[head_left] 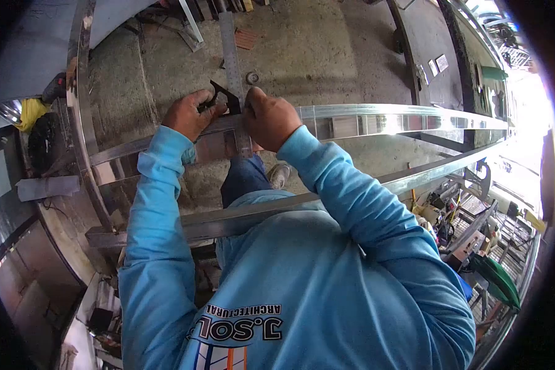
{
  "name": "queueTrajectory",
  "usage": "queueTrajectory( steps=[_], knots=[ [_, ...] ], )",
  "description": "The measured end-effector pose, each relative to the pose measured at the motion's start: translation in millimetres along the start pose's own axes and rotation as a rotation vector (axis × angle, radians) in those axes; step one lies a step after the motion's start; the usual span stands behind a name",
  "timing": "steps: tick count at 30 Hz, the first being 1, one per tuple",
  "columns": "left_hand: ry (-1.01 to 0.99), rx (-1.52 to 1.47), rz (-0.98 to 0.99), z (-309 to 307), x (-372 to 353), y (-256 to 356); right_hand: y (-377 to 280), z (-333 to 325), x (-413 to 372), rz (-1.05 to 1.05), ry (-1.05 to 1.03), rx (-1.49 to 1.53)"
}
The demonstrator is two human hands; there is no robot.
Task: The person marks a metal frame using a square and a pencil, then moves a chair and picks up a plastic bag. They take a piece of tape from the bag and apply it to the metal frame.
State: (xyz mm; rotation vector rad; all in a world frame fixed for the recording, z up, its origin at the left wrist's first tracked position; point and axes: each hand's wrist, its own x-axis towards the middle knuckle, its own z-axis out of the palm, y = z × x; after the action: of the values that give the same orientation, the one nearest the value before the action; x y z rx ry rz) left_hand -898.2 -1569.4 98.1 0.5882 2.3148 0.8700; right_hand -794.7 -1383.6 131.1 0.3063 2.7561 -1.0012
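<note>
My left hand [194,114] is closed on the left side of a dark square head [227,97], which sits at the metal bar. A long steel ruler [229,52] passes through the square head and extends away from me across the bar. My right hand [271,117] is closed at the ruler's right edge, its fingers curled over the bar; what they pinch is partly hidden. The shiny rectangular metal bar [345,120] runs left to right beneath both hands. Nearer my body lies a second metal bar [253,213], under my forearms.
A round tape-like object [252,78] lies beyond the bar, near the ruler. An upright metal frame piece [80,123] crosses the left ends of the bars. Tools and parts crowd a wire rack [475,222] at right. My shoe [279,176] shows between the bars.
</note>
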Motion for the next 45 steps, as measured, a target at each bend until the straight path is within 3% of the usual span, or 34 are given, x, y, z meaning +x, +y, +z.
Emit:
queueTrajectory(
  steps=[3, 4, 6, 7, 10, 14, 28, 32, 38, 41, 44, 45],
  knots=[
    [0.042, 0.052, 0.036, 1, -3, 0, 6, 9, -20, 0.024, -0.161, -0.037],
    [0.067, 0.076, 0.046, 1, -3, 0, 20, 17, -39, -0.491, -0.151, -0.467],
    [0.079, 0.098, 0.053, 1, -1, -5, 28, 16, -93, -0.559, -0.292, -0.438],
    [0.083, 0.105, 0.049, 3, -2, -8, 24, 7, -112, -0.107, -0.426, 0.021],
    [0.033, 0.066, 0.048, -7, -3, -10, 18, -42, -113, -0.094, -0.265, 0.242],
    [0.041, 0.046, 0.02, -14, -8, -17, 30, -56, -107, 0.06, -0.334, 0.36],
    [0.063, 0.064, 0.037, -13, -9, -26, 10, -22, -75, -0.101, -0.112, 0.345],
    [0.031, 0.027, 0.0, -18, -11, -17, 5, -6, -46, -0.025, -0.026, 0.305],
    [0.015, 0.032, -0.013, -20, -11, -16, -3, 19, 3, -0.091, 0.075, 0.239],
    [0.004, 0.055, -0.041, -20, -11, -15, -13, 20, 8, -0.08, 0.076, 0.117],
    [0.017, 0.052, -0.054, -21, -12, -11, -26, 6, 13, 0.051, -0.134, 0.008],
    [0.017, 0.044, -0.048, -19, -11, -14, -18, 14, 6, -0.152, -0.22, -0.165]
  ],
)
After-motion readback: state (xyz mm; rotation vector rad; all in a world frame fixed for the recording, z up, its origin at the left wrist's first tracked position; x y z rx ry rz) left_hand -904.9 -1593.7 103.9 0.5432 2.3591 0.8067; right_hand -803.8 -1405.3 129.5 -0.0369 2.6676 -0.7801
